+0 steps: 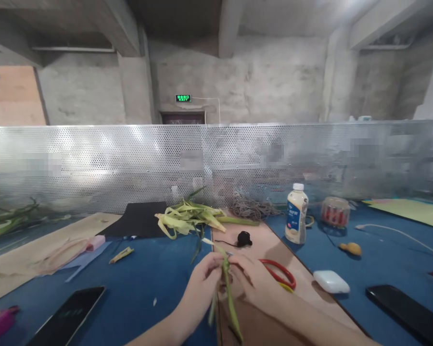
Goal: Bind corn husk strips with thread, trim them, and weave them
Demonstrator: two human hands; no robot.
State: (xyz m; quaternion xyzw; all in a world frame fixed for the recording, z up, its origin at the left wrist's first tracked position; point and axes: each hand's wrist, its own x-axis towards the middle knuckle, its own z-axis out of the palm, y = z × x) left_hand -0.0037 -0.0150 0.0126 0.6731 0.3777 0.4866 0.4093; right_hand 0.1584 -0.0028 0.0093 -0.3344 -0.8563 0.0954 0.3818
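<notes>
Between my two hands is a strip of green corn husk [232, 307], its ends hanging down and sticking up past my fingers. My left hand [205, 276] pinches it from the left side. Close against it, my right hand [250, 278] grips the same husk, fingers curled. Some of what lies between the fingertips is hidden. Red-handled scissors [283, 273] lie partly behind my right hand. Ahead is a pile of pale green corn husks [187, 218]. A small black bundle of thread [244, 239] rests on the board just beyond my fingers.
A milk bottle [296, 214], a clear jar [335, 212], a white case [331, 281] and a dark phone [407, 307] stand or lie to the right. Another phone [70, 315] and tan paper [18, 259] are left. A perforated metal screen [137, 168] closes off the table's back.
</notes>
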